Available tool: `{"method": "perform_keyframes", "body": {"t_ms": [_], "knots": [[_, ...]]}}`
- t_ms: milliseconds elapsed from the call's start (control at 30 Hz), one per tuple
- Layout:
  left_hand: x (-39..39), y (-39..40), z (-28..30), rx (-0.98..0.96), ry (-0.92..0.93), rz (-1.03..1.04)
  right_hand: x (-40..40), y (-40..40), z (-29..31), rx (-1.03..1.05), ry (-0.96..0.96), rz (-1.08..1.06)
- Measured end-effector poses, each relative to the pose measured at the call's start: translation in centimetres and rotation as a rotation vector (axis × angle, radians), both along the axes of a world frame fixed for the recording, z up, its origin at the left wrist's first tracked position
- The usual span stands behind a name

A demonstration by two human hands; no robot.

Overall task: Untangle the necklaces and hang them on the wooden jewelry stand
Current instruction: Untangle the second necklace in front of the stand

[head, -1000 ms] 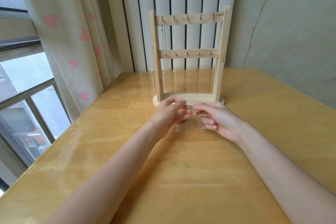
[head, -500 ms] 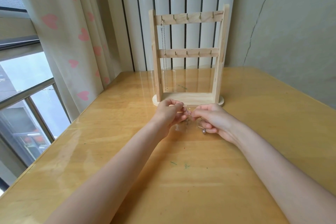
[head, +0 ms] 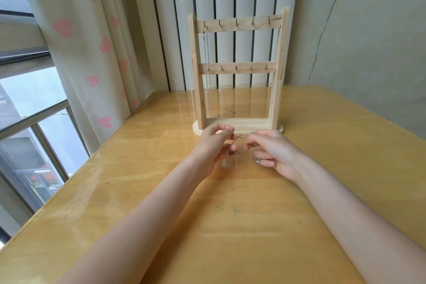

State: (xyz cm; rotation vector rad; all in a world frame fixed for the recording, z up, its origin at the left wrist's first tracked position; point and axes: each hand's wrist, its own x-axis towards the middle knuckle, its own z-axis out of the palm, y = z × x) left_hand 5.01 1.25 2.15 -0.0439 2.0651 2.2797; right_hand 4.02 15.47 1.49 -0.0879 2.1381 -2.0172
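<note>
Glossy wooden table [head: 138, 191] by a curtained window [head: 34, 110]: both hands [head: 213, 145] [head: 272, 152] pinch seemingly tangled necklaces [head: 237, 139].

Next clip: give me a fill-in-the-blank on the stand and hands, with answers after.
1. One chain hangs from the top rail's far-____ hook on the wooden jewelry stand.
2. Each rail carries ____ hooks.
3. The left hand and right hand pinch a tangled necklace in ____ of the stand.

Answers: left; five; front
</note>
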Motion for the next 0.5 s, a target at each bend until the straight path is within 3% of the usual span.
{"method": "perform_keyframes", "body": {"t_ms": [267, 400, 500], "knots": [[-0.1, -0.2, -0.2, -0.192, 0.081, 0.005, -0.7, 1.1, 0.4, -0.404, -0.058, -0.131], [-0.6, -1.0, -0.3, -0.214, 0.074, 0.023, -0.7, 1.6, 0.2, -0.277, -0.011, -0.102], [-0.5, -1.0, -0.5, -0.266, 0.06, -0.077, -0.3, 1.1, 0.1, -0.184, 0.043, -0.007]]}}
